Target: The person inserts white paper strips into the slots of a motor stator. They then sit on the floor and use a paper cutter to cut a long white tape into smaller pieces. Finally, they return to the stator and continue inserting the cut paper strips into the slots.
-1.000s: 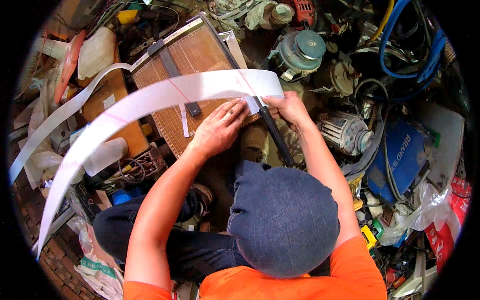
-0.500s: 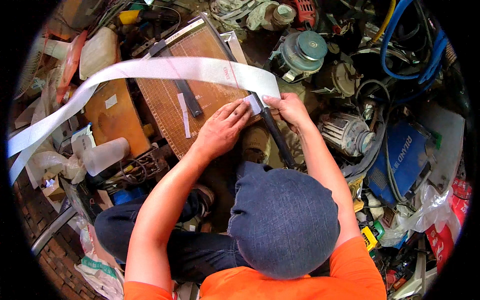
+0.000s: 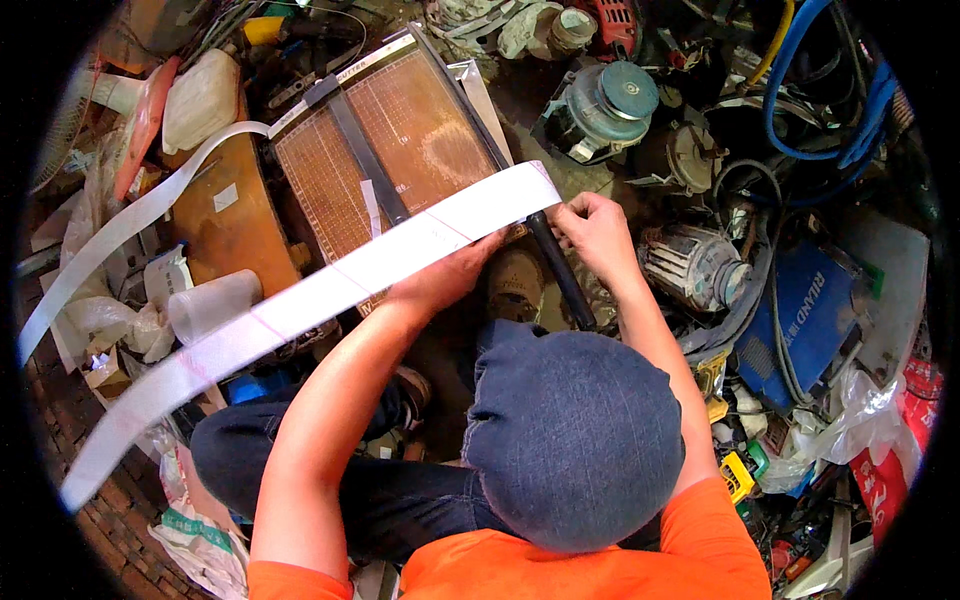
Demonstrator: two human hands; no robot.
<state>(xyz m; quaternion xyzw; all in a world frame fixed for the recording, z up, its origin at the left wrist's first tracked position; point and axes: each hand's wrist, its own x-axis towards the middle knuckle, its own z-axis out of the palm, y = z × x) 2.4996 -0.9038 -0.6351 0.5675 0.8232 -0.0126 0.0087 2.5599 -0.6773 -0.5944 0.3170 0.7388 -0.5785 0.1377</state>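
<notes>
A long white strip point(image 3: 345, 268) with thin red marks slants from the lower left up to the right. Its curled right end meets the pinched fingertips of my right hand point(image 3: 598, 232). Beneath the strip is my left hand point(image 3: 463, 272), its fingers mostly hidden, beside the front edge of the paper cutter point(image 3: 330, 190). The cutter has a brown gridded board and a dark bar across it. Its black handle point(image 3: 560, 270) points toward me, just left of my right hand. A short white piece point(image 3: 371, 207) lies on the board by the bar.
A second white band point(image 3: 130, 235) curves at the left. A translucent cup point(image 3: 215, 305) rests by a brown board point(image 3: 225, 235). At the right are a greenish motor point(image 3: 610, 100), a grey motor point(image 3: 690, 268), blue hose point(image 3: 770, 90) and a blue case point(image 3: 800, 320).
The white strip has swung down and toward me, from above the board to across my left hand. My right hand has moved slightly toward me, its fingers now pinched beside the handle.
</notes>
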